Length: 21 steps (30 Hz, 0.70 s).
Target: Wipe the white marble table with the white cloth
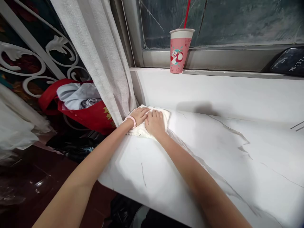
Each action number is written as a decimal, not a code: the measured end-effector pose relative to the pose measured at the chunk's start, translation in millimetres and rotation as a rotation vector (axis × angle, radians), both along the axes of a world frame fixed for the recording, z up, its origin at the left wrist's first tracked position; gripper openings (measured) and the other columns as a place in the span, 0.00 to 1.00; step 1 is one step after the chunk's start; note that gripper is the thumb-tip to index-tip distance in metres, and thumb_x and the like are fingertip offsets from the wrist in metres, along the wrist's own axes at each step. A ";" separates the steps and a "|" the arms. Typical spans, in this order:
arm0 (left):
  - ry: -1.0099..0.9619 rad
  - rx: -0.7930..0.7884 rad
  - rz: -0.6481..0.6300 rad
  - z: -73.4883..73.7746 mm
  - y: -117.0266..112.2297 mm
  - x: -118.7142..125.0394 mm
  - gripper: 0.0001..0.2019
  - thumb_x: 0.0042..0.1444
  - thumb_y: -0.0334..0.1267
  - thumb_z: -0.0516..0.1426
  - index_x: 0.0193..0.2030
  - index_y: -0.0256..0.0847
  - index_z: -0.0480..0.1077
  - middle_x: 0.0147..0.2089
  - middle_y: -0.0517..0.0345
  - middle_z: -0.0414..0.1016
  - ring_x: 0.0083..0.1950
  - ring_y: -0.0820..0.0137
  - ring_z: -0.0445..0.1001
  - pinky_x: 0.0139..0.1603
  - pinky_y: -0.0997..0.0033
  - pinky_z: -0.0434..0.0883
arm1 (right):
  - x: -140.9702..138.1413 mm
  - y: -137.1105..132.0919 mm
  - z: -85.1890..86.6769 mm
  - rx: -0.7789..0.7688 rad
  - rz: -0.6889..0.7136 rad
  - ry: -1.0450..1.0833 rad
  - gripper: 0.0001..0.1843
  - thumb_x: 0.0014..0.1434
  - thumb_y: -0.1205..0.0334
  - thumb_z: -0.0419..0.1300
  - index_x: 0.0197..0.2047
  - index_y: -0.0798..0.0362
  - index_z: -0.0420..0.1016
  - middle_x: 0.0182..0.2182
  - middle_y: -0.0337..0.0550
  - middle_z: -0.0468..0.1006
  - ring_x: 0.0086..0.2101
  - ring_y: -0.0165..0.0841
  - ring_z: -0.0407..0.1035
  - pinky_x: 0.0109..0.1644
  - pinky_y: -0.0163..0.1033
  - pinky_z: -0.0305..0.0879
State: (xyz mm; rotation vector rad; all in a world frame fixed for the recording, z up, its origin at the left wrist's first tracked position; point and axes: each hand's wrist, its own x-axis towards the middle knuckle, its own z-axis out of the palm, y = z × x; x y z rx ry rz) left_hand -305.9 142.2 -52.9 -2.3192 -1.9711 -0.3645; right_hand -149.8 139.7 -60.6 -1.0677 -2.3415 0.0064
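Observation:
A cream-white cloth [166, 116] lies spread on the white marble-patterned table [190, 148], in the far left corner against the wall and the curtain. Both hands press down on it. My left hand [140, 116], with a pink beaded bracelet at the wrist, rests flat on the cloth's left part, fingers stretched toward the right. Beside it, my right hand [155, 123] lies on the middle of the cloth, fingers pointing forward and slightly bent. Neither hand appears to grip the cloth. The hands partly cover it.
A pink paper cup [180, 55] with a red straw stands on the window ledge. At the ledge's right a phone [288, 61] leans, showing a timer. A light curtain [104, 57] hangs beside the table's left edge. A red bag [89, 118] holding grey fabric sits further left.

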 end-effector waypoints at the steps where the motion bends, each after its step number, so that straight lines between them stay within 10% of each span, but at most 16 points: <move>1: 0.007 0.004 0.003 -0.8 -12.2 3.4 0.23 0.65 0.40 0.42 0.63 0.37 0.63 0.65 0.48 0.67 0.66 0.62 0.63 0.69 0.55 0.56 | 4.7 -10.0 1.5 -0.010 0.020 -0.006 0.21 0.66 0.62 0.47 0.56 0.67 0.69 0.58 0.65 0.69 0.58 0.51 0.60 0.65 0.57 0.49; 15: 0.092 0.123 0.108 -7.9 -212.7 104.4 0.25 0.65 0.38 0.38 0.64 0.32 0.62 0.64 0.41 0.67 0.67 0.58 0.62 0.68 0.49 0.55 | 109.2 -163.0 3.4 -0.028 0.321 -0.073 0.26 0.67 0.59 0.47 0.62 0.66 0.65 0.62 0.64 0.64 0.63 0.51 0.55 0.69 0.59 0.48; 21: 0.117 0.139 0.146 -13.3 -222.5 157.4 0.25 0.65 0.38 0.40 0.64 0.30 0.62 0.64 0.39 0.67 0.67 0.56 0.61 0.69 0.47 0.55 | 159.9 -163.2 2.9 -0.012 0.397 -0.055 0.25 0.66 0.61 0.48 0.61 0.65 0.66 0.61 0.61 0.66 0.63 0.49 0.56 0.68 0.59 0.49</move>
